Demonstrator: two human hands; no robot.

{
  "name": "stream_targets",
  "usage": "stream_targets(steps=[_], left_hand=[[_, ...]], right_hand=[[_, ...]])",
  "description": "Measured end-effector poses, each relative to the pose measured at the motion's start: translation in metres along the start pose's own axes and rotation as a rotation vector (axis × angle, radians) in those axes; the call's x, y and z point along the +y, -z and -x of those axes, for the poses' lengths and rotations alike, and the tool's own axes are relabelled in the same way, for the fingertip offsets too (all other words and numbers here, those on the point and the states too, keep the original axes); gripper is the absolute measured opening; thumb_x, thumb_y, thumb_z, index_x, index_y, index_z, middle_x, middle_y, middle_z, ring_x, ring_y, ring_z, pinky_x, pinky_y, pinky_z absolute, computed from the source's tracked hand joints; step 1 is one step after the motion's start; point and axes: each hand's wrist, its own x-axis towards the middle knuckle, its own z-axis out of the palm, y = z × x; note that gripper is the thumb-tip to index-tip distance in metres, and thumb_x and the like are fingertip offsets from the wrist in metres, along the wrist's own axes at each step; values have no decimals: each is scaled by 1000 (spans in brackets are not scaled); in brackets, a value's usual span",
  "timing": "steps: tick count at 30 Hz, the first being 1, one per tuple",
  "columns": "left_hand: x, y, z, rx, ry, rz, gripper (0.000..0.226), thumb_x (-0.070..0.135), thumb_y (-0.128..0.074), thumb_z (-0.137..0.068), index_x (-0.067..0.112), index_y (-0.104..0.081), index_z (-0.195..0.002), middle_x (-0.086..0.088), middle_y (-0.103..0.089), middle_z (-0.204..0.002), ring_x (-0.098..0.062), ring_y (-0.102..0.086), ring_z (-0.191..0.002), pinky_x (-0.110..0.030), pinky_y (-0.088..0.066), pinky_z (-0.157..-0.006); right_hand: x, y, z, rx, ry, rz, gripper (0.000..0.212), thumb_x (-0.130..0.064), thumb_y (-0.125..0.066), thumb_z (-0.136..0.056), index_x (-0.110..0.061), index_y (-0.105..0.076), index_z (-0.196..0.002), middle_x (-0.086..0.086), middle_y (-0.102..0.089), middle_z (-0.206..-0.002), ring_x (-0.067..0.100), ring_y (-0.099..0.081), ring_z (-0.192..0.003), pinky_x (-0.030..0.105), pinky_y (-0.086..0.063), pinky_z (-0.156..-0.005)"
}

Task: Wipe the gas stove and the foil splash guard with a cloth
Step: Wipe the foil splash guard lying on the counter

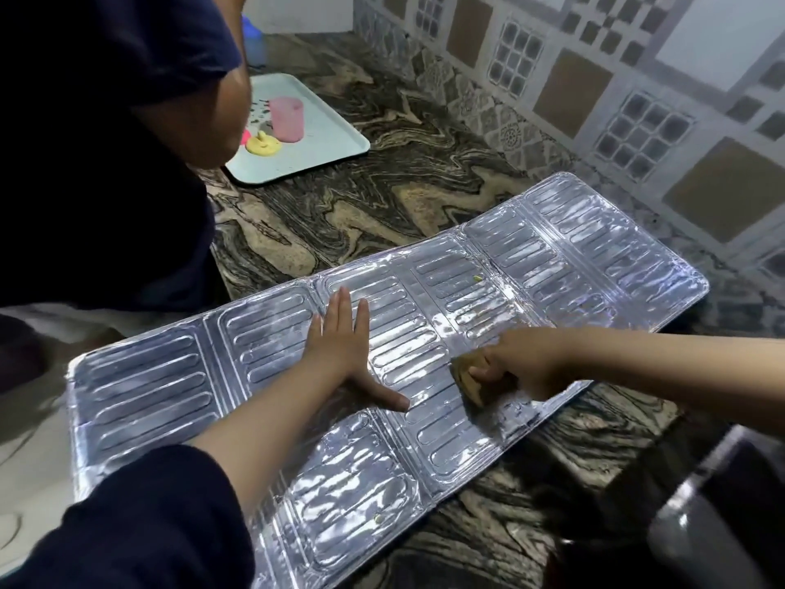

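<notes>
The silver foil splash guard (pixel 552 257) lies unfolded and flat across the marbled stone counter, its ribbed panels shining. My left hand (pixel 344 350) presses flat on the middle panel, fingers spread, holding nothing. My right hand (pixel 522 359) grips a brownish cloth (pixel 471 380) bunched against the foil near the guard's front edge. A small yellow-green speck (pixel 477 279) sits on a far panel and another speck (pixel 377 519) on a near panel. The gas stove is only partly visible as a dark edge (pixel 722 503) at the lower right.
Another person in a dark shirt (pixel 106 142) leans in from the upper left. A pale tray (pixel 335 138) with pink and yellow items rests on the counter (pixel 340 214) behind the guard. A patterned tile wall (pixel 594 99) runs along the back right.
</notes>
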Motion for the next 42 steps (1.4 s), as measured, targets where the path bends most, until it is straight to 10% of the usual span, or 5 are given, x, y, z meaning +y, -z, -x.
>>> stream_targets(steps=[12,17,22,28,42], left_hand=[[-9,-12,19,-22,-25,-21,167,90,-66,-32,17,36,-143,-12,52,-140,-30,44,-132,-46,19,-109],[-14,-23,33,-16,-32,-20,168,90,-66,-31,17,36,-143,-11,53,-138,-28,46,-129,-44,22,-104],[-13,-21,36,-30,-11,-42,166,89,-67,-35,13,34,-143,-13,53,-138,-29,46,-130,-45,20,-108],[-11,-19,36,-47,4,-50,167,89,-67,-36,12,35,-142,-13,53,-138,-29,45,-131,-47,20,-110],[-11,-16,36,-87,36,-19,171,88,-70,-30,14,39,-140,-12,56,-135,-29,48,-128,-49,21,-110]], right_hand=[[-7,30,26,-240,-53,-473,37,13,-46,-73,-16,-65,-84,-13,-51,-33,1,-45,-27,14,-35,-31],[9,79,1,187,-91,-514,34,5,-48,-72,-22,-66,-81,-2,-65,-60,17,-60,-54,33,-54,-54],[-8,90,-60,553,-93,-176,59,-15,-59,-86,-26,-40,-141,5,-64,-116,26,-61,-93,29,-48,-73],[-38,51,-95,414,-163,59,80,-9,-52,-90,-7,1,-151,19,-1,-159,47,-20,-140,52,-29,-109],[-78,-7,27,-124,196,127,68,-15,-54,-89,-16,-22,-149,15,-23,-155,36,-43,-128,39,-41,-94]])
